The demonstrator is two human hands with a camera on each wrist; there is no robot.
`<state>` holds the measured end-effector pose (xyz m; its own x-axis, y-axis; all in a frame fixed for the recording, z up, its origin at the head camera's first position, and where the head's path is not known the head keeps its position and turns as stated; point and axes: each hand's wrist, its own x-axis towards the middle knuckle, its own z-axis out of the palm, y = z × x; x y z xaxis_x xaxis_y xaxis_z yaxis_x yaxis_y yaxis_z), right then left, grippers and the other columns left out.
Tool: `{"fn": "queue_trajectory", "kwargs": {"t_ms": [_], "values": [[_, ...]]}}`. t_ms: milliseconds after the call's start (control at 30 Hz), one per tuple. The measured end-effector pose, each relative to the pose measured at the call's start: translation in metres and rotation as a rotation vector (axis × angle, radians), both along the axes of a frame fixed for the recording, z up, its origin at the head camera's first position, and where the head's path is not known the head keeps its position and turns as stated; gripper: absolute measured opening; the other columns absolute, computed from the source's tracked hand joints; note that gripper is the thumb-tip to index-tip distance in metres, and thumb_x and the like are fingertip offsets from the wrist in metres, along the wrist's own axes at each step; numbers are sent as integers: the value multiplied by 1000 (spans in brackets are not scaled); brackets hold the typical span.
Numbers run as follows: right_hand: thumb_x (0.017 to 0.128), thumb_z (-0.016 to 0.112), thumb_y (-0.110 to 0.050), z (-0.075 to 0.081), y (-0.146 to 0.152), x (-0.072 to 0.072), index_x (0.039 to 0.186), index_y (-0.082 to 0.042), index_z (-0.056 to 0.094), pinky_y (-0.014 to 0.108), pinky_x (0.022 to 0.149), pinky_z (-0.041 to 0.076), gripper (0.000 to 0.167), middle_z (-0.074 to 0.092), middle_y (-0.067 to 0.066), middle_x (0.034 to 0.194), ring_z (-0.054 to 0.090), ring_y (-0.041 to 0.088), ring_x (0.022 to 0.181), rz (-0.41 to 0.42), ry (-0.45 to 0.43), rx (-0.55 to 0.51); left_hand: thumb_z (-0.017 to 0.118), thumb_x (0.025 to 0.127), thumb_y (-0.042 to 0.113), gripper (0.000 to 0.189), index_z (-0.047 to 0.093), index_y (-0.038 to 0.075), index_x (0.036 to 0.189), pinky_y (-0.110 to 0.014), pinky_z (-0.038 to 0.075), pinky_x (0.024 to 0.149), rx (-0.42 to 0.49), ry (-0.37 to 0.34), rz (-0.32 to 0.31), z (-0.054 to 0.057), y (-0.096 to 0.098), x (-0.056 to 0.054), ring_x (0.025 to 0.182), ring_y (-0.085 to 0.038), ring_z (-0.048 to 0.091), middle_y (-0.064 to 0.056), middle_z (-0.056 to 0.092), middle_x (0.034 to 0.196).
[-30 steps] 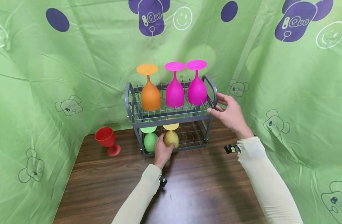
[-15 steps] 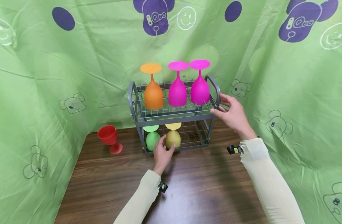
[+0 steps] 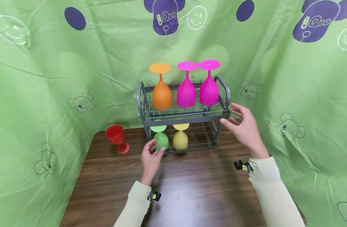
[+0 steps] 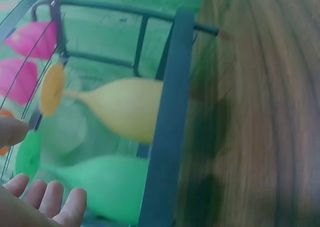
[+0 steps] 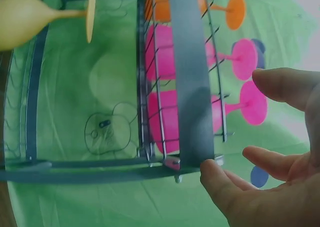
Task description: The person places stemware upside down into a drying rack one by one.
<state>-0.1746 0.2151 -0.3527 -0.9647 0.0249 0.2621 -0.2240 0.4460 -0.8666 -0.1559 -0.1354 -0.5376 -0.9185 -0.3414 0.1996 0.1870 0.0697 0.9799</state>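
Observation:
A two-tier grey dish rack (image 3: 187, 120) stands on the table. Upside down on its top tier are an orange goblet (image 3: 162, 96) and two magenta goblets (image 3: 186, 93). Below, a green goblet (image 3: 161, 141) and a yellow goblet (image 3: 180, 140) also stand foot-up. My left hand (image 3: 151, 160) is in front of the green goblet, fingers parted and loosely bent, partly covering it in the head view; the left wrist view shows the fingers near its foot. At the rack's right end, my right hand (image 3: 247, 130) has its fingers spread, fingertips right by the top tier's corner.
A red goblet (image 3: 115, 135) stands upright on the wooden table (image 3: 185, 189), left of the rack. Green patterned cloth (image 3: 111, 37) hangs close behind and on both sides. The rack's curved end handles (image 3: 225, 88) rise above the top tier.
My left hand has left the yellow goblet and moved left to the green one. My right hand has slid down from the rack's right handle. The head view has shifted slightly.

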Motion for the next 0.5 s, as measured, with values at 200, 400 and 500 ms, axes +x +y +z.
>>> {"fn": "queue_trajectory", "kwargs": {"t_ms": [200, 400, 500], "values": [[93, 83, -19, -12, -8, 23, 158, -4, 43, 16, 108, 51, 78, 44, 17, 159, 51, 37, 142, 14, 54, -37, 88, 86, 9, 53, 67, 5, 134, -26, 61, 95, -41, 2, 127, 6, -27, 2, 124, -33, 67, -17, 68, 136], [94, 81, -15, -29, -20, 47, 156, -7, 46, 16, 108, 51, 72, 50, 12, 156, 55, 18, 135, 47, 55, -88, 83, 89, 4, 51, 63, 1, 136, -16, 58, 92, -65, -34, 263, 5, -57, 1, 124, -33, 64, -19, 65, 136], [94, 80, -10, -39, -27, 58, 154, -4, 48, 18, 109, 51, 68, 54, 13, 152, 56, 8, 132, 64, 60, -143, 84, 89, 6, 53, 62, 1, 137, -5, 53, 86, -35, -21, 324, 1, -73, 0, 120, -29, 63, -18, 64, 133]]}}
